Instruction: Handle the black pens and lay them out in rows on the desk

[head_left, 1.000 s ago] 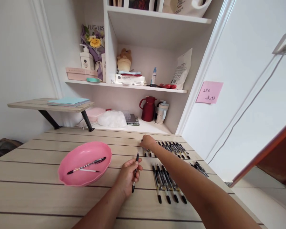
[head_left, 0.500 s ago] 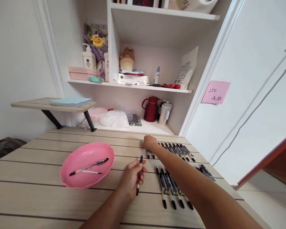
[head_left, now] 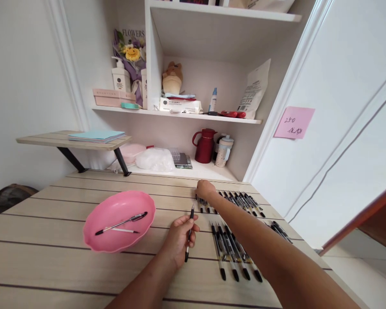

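Note:
My left hand (head_left: 180, 238) has its fingers closed round a black pen (head_left: 189, 234), whose bare metal tip points up and away. Over the left end of the far row of pens (head_left: 241, 201), my right hand (head_left: 206, 190) is curled with its back towards me. Its fingertips and anything in them are hidden. Black-ended pens (head_left: 227, 253) form a nearer group, partly under my right forearm. In the pink bowl (head_left: 98, 206) lie a pen (head_left: 122, 223) and a thin white refill-like stick (head_left: 124, 230).
More pens (head_left: 280, 231) lie at the table's right side, past my forearm. At the back left a small raised shelf (head_left: 51, 138) stands on black legs. Behind the table (head_left: 51, 253), a cabinet holds a red jug (head_left: 205, 146), a cup (head_left: 224, 151) and a plastic bag (head_left: 156, 160).
My right hand has shifted slightly right along the far row, and more pens show beneath it. The left hand still grips its pen in nearly the same place.

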`<state>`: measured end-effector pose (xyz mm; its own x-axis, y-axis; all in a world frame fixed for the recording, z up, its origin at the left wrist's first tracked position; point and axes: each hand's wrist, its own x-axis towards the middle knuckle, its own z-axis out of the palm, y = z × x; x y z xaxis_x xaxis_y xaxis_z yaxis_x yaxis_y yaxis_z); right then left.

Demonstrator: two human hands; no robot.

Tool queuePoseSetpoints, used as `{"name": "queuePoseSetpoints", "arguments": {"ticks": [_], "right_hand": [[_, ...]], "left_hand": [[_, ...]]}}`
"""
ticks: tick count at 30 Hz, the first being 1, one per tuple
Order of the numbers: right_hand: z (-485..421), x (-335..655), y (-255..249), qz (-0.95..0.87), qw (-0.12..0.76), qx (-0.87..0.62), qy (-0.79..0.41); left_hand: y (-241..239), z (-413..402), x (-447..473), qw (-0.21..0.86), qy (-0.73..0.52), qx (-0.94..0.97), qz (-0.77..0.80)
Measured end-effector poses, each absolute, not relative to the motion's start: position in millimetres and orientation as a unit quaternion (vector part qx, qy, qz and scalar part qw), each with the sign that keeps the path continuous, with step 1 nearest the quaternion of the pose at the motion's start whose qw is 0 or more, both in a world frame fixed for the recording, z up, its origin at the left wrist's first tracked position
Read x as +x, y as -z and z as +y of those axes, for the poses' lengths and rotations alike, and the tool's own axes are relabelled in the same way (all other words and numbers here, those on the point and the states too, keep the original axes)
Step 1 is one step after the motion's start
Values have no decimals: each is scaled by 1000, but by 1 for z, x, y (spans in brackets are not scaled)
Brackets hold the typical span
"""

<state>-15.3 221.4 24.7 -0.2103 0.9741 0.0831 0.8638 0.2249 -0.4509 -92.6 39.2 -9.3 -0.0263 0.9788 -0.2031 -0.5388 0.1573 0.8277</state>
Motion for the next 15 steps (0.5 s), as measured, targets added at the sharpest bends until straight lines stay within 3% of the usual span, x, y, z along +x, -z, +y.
{"name": "queuePoseSetpoints", "arguments": {"ticks": [9, 12, 15], "right_hand": [[142, 3, -32, -711, 251, -528, -392], [111, 11, -22, -592, 327, -481, -558], [93, 16, -13, -531, 402, -470, -580]], "left_hand": [[11, 39, -91, 637, -597, 286, 396], [11, 38, -87, 623, -591, 322, 398], [12, 34, -82, 606, -570, 356, 425]]}}
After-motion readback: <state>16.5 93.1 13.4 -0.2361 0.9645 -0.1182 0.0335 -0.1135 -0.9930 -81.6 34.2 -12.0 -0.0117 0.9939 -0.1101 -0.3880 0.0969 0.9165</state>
